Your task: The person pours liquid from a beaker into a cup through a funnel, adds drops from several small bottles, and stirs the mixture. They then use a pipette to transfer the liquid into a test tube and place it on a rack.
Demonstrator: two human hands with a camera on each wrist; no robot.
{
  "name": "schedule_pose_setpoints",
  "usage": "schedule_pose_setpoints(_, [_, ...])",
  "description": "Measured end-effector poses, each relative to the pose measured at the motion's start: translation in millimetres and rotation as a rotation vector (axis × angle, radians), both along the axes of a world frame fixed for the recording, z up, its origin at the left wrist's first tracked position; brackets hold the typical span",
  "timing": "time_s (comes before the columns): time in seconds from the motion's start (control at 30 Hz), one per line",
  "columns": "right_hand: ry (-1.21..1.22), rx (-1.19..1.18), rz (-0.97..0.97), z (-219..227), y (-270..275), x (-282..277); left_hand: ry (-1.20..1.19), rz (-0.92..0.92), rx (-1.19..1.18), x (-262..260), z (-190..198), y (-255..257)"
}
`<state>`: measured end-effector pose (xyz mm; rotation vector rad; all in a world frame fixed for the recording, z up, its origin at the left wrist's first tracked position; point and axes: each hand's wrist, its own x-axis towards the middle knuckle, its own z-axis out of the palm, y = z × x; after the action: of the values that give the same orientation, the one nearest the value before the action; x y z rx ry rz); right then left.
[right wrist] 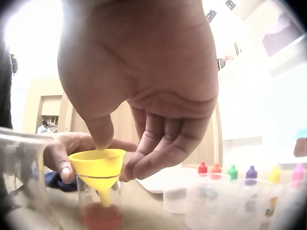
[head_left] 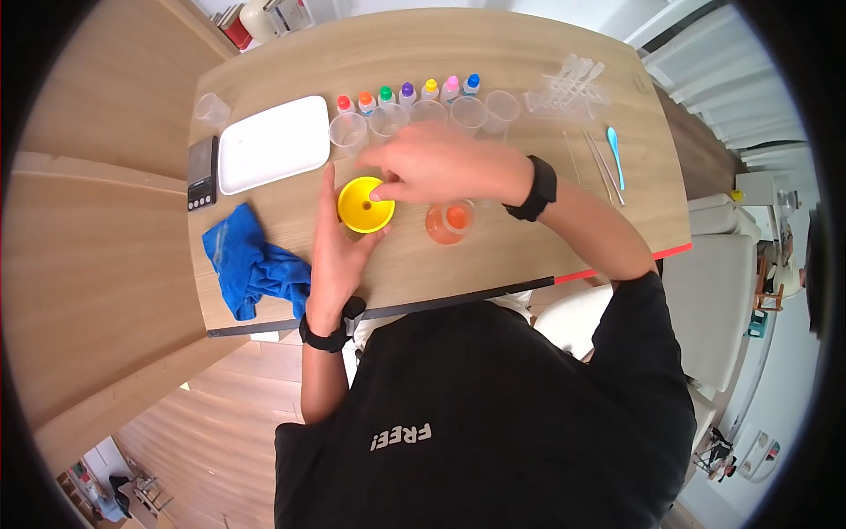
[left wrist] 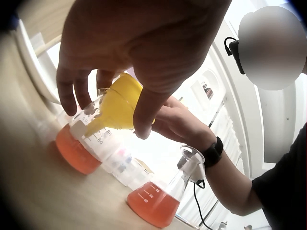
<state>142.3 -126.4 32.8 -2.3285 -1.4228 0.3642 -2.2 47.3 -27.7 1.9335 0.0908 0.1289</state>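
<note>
A yellow funnel [head_left: 367, 204] stands mouth up, its stem inside a clear glass beaker [right wrist: 102, 218] with orange-red liquid. My right hand [head_left: 441, 163] reaches over from the back right and pinches the funnel's rim between thumb and fingers. Around the left side of the funnel is my left hand [head_left: 339, 256], fingers extended and spread, with its thumb close against the yellow wall in the left wrist view. A conical flask [left wrist: 156, 201] with the same orange-red liquid stands on the table to the right of the funnel.
Behind the hands stand clear plastic cups [head_left: 349, 132] and dropper bottles [head_left: 408, 93] with coloured caps. A white tray [head_left: 231, 172], black scale [head_left: 202, 172] and blue cloth [head_left: 251, 264] lie left. Rightward are a pipette rack [head_left: 564, 101], thin rods [head_left: 603, 167] and a blue spoon [head_left: 615, 157].
</note>
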Motion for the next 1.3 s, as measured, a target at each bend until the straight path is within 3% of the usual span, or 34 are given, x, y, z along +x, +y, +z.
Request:
schedule_pose_setpoints(0.17, [-0.022,0.032,0.111,-9,8,1,-0.002,-0.01,0.006,-2,-8,4])
schedule_pose_setpoints(0.23, [0.045,0.15,0.015,-1,3,-1,0.027,-0.021,-0.009,-4,-7,4])
schedule_pose_setpoints(0.33, [0.169,0.117,-0.015,10,0,5,-0.001,0.005,0.008,-3,-6,1])
schedule_pose_setpoints(0.47, [0.158,0.078,-0.029,2,-3,1,0.005,-0.016,0.057,-2,-7,3])
schedule_pose_setpoints(0.53, [-0.016,0.079,-0.047,-4,-4,-1,0.036,-0.023,0.032,-2,-5,2])
schedule_pose_setpoints(0.6, [0.056,0.104,-0.052,-2,-8,-4,0.038,-0.033,0.048,-4,-9,3])
schedule_pose_setpoints(0.87, [0.169,0.325,-0.173,61,-71,-17,-0.008,-0.043,0.038,0,-12,4])
schedule_pose_setpoints(0.97, [0.182,0.225,-0.224,72,-89,-28,0.005,-0.059,0.096,-1,-12,5])
schedule_pose_setpoints(1.03, [0.083,0.002,-0.197,67,-96,-32,0.017,-0.057,0.076,1,-12,6])
schedule_pose_setpoints(1.13, [-0.03,-0.034,-0.176,50,-97,-35,0.042,-0.043,0.062,2,-13,6])
schedule_pose_setpoints(1.3, [0.03,-0.004,-0.233,41,-93,-40,0.039,-0.032,0.115,2,-10,5])
